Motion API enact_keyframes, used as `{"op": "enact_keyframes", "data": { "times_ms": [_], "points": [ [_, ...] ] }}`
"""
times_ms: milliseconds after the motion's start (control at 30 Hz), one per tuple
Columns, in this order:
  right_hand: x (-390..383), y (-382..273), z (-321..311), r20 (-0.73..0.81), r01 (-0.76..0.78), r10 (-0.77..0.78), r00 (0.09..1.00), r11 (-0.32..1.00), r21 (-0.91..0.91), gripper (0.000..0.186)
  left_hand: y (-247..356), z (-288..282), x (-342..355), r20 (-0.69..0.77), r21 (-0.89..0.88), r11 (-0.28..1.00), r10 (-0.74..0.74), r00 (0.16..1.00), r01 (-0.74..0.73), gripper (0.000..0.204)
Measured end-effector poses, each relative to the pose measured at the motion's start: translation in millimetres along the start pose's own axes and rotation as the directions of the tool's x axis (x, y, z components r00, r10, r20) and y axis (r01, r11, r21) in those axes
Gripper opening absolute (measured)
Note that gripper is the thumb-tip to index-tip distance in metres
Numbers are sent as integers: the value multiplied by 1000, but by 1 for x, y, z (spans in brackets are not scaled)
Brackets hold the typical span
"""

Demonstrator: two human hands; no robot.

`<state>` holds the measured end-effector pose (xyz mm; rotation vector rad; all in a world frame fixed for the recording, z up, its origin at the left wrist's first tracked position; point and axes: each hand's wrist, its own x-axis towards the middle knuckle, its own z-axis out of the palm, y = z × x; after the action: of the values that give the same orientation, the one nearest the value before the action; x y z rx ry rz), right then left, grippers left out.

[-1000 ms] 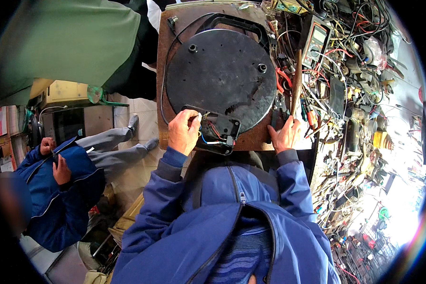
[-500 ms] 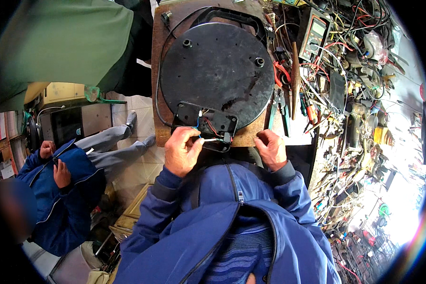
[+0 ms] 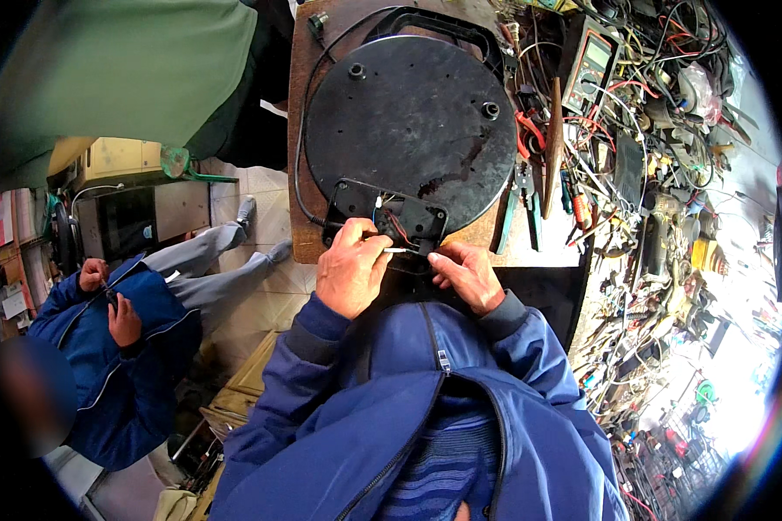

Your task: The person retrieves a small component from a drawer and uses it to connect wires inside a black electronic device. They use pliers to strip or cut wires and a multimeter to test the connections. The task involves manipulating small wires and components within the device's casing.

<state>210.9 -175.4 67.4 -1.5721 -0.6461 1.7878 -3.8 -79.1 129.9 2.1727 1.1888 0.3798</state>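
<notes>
A round black appliance (image 3: 400, 130) lies with its underside up on the wooden bench. At its near edge is an open black housing (image 3: 413, 215) with thin red wires and a small white connector. My left hand (image 3: 350, 269) is closed at the housing's left side, thumb and fingers pinching a thin white sleeved wire (image 3: 397, 251). The wire points right, toward my right hand (image 3: 469, 278). That hand is at the housing's near right corner, its thumb and finger drawn together. Whatever lies between those fingertips is too small to make out.
Red-handled pliers (image 3: 530, 135), a wooden stick (image 3: 553, 148) and green-handled pliers (image 3: 521, 208) lie right of the appliance. Beyond are a multimeter (image 3: 593, 65) and heaped wires and parts. A power cord (image 3: 300, 130) curves along the left. Another person (image 3: 117, 347) sits at left.
My right hand has moved left from the bench edge to the housing, its fingertips close to the wire. My left hand still pinches the white wire. The whole view has shifted slightly.
</notes>
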Motion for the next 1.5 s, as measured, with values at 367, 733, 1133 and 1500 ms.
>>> {"op": "enact_keyframes", "data": {
  "times_ms": [367,733,1133,1500],
  "points": [
    [0,4,-1,20,-36,32,999,966,255,28,-14,6,19,10,-60,998,37,999,-36,13],
    [-5,5,1,-29,56,-50,998,965,256,23,-20,1,7,82,-291,956,55,995,-29,11],
    [1,19,-6,-115,177,-177,977,984,-16,29,-51,34,-3,-52,-220,952,207,977,-213,6],
    [27,45,-35,-68,12,11,998,942,336,18,-53,66,-16,-129,-276,950,114,985,-147,10]
  ]
}}
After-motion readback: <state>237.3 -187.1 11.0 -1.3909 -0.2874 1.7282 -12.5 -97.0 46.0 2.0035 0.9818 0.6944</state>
